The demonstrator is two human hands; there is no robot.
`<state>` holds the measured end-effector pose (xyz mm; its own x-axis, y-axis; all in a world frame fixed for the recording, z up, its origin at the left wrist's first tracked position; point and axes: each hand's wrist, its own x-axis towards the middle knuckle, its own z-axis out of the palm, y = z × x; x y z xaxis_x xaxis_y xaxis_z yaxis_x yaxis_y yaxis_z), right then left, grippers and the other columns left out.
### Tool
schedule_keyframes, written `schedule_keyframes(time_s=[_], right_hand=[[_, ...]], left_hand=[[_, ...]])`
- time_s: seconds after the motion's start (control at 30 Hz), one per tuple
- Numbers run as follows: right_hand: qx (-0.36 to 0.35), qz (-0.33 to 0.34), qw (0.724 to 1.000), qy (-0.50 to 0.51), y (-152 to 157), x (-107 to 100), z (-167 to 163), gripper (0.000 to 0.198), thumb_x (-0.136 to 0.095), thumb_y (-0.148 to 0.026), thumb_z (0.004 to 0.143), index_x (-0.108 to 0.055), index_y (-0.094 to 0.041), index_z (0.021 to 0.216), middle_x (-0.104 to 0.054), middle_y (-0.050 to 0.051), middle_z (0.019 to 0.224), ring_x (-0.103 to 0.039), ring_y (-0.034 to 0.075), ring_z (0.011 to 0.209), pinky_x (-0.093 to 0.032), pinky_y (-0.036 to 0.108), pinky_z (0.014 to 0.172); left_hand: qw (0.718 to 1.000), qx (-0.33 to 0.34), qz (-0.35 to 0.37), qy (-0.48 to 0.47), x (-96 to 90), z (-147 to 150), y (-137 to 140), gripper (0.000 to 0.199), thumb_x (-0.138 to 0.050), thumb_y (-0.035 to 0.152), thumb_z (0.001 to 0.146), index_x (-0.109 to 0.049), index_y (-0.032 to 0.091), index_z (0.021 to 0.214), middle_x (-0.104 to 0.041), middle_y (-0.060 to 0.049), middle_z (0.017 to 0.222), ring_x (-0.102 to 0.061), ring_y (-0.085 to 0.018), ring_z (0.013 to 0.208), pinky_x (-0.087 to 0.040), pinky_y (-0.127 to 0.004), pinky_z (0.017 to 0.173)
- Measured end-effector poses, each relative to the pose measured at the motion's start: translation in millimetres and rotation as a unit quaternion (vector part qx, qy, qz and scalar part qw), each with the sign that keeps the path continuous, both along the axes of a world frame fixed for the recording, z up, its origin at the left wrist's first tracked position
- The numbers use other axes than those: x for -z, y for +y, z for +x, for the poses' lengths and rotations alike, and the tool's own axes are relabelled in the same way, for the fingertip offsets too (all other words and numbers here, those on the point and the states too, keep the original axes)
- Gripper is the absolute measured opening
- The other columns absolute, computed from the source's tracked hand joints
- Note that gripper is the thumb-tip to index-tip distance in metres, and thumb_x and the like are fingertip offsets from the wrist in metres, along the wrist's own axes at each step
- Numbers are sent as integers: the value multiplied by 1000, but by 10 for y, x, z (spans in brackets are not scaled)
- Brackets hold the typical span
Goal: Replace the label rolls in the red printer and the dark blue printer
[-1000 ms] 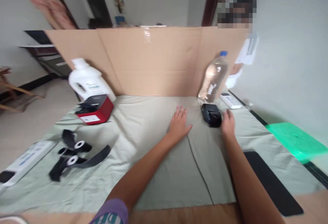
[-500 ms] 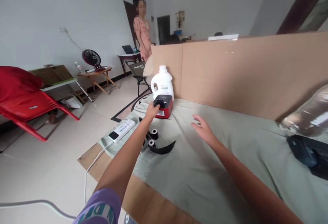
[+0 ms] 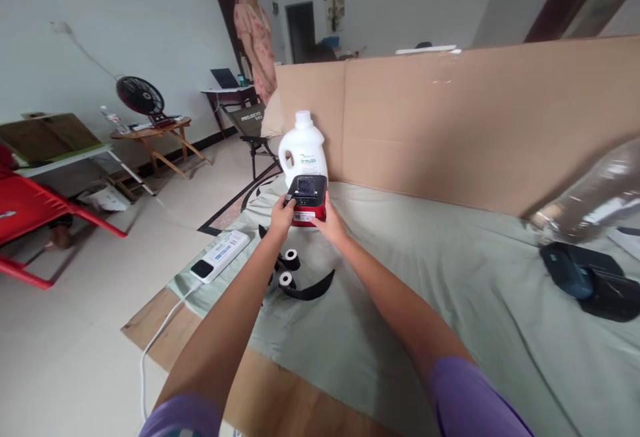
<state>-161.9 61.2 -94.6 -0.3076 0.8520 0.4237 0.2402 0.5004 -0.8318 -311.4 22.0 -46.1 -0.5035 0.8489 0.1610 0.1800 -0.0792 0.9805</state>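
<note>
A small red and black box-shaped device that looks like a label printer (image 3: 309,198) stands on the green cloth, with a dark window and small buttons on its top. My left hand (image 3: 283,215) grips its left side, the thumb on the front top edge. On the opposite side my right hand (image 3: 330,220) is closed around the lower right corner; some of its fingers are hidden behind the casing. Right behind the device stands a white jug (image 3: 303,147) with a cap and handle. Nearer to me lie a black roll (image 3: 292,260) with a white core and a curved black strip (image 3: 313,290).
A white power strip (image 3: 220,257) lies left of my left forearm, its cable trailing to the floor. A cardboard wall (image 3: 425,123) runs along the back. Dark objects (image 3: 590,280) and a plastic-wrapped bundle (image 3: 590,197) lie at the right. A person (image 3: 256,43) stands behind.
My right hand has moved left from open air above the cloth and taken hold of the device's right side. My left hand stays on it. The view has shifted slightly.
</note>
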Motion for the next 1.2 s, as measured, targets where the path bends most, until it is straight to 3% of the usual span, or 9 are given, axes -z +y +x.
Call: schedule_keyframes(time_s=[0.13, 0.27, 0.4, 0.53, 0.73, 1.07, 1.2], right_hand=[[12, 28, 999, 25, -279, -188, 575, 102, -72, -30, 80, -12, -23, 162, -52, 10, 148, -52, 28, 133, -45, 44, 110], [71, 31, 997, 24, -900, -406, 1389, 99, -73, -35, 80, -16, -28, 161, -50, 8, 150, -55, 28, 129, -50, 43, 104], [168, 25, 985, -33, -1734, -422, 2105, 97, -75, -42, 80, -23, -25, 160, -58, 12, 141, -64, 30, 114, -54, 47, 98], [230, 49, 968, -86, -2308, -231, 2492, 96, -73, -48, 83, -22, -22, 160, -58, 15, 140, -61, 33, 120, -53, 50, 99], [234, 47, 965, -112, -2409, -22, 2654, 97, -70, -52, 85, -19, -20, 160, -60, 17, 136, -58, 34, 124, -52, 50, 100], [232, 28, 967, -102, -2389, 47, 2660, 101, -72, -48, 84, -13, -23, 162, -57, 16, 139, -60, 34, 121, -53, 51, 99], [234, 48, 965, -106, -2396, 42, 2656, 100, -71, -44, 85, -9, -27, 162, -50, 15, 147, -54, 33, 131, -50, 52, 105]], left_hand=[[994, 72, 85, -20, -126, 476, -380, 41, -57, 33, 87, -67, 16, 124, -71, -8, 121, -63, -25, 116, -47, -38, 105], [979, 164, 125, 3, -240, 1139, -919, 50, -57, 41, 93, -59, 21, 138, -58, -5, 143, -50, -24, 137, -36, -36, 117], [968, 231, 96, 5, -93, 1743, -1501, 62, -56, 44, 95, -43, 21, 151, -50, -6, 151, -43, -24, 143, -35, -35, 119], [959, 271, 74, -31, 155, 2114, -1878, 62, -54, 44, 97, -40, 22, 154, -47, -5, 154, -39, -24, 145, -36, -35, 120], [955, 289, 41, -53, 308, 2270, -1954, 63, -55, 44, 96, -39, 23, 154, -45, -6, 155, -39, -25, 146, -34, -39, 122], [946, 315, 39, -62, 340, 2199, -1899, 64, -57, 41, 95, -39, 23, 154, -45, -5, 155, -45, -24, 142, -37, -38, 120], [941, 328, 51, -62, 345, 2156, -1887, 64, -56, 40, 96, -38, 23, 154, -46, -6, 154, -45, -23, 141, -38, -37, 119]])
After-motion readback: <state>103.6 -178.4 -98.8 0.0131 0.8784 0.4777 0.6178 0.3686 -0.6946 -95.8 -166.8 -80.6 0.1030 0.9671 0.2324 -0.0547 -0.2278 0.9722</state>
